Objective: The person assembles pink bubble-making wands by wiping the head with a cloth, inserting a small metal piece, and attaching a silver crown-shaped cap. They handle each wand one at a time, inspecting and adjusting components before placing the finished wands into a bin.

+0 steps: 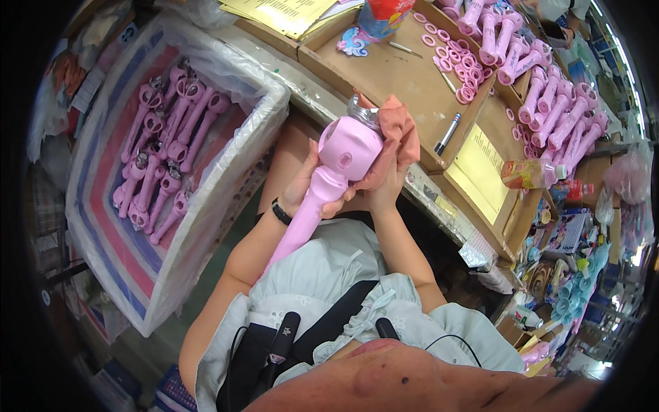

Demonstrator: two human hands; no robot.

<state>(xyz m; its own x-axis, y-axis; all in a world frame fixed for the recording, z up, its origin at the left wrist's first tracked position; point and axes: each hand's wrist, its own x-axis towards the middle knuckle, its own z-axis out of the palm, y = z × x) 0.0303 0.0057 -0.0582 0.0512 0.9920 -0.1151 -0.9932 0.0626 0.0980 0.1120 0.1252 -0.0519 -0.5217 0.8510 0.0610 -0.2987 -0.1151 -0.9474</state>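
Over the lap, head view: one pink wand [329,176] held at a slant, bulky head up toward the table edge, handle running down-left to the apron. Left hand [302,180] wrapped around the neck below the head, dark band on that wrist. Right hand [388,187] bunched on an orange cloth [397,137], cloth up against the right side of the head, next to its silver top [362,112]. Hands close together, both loaded. Status, as a judgement: this one looks mid-job, cloth on it, not yet put down. Silver top is on; surface under the cloth is hidden, so can't tell how much of it is covered. Left of the lap, a plastic-lined striped crate [184,278] has a batch of smaller pink wands [168,130] lying in it, several with silver bits at the head end. Could be done stock or waiting stock, can't tell which. Far right of the table, a big heap of pink handles [563,113], no silver tops that can be made out; reads as parts at an earlier stage, so plenty left there. Loose pink rings [461,67] sit in the cardboard tray [357,77], many of them off any wand. Marker [447,133] and yellow sheet [478,172] nearby, neither in hand.
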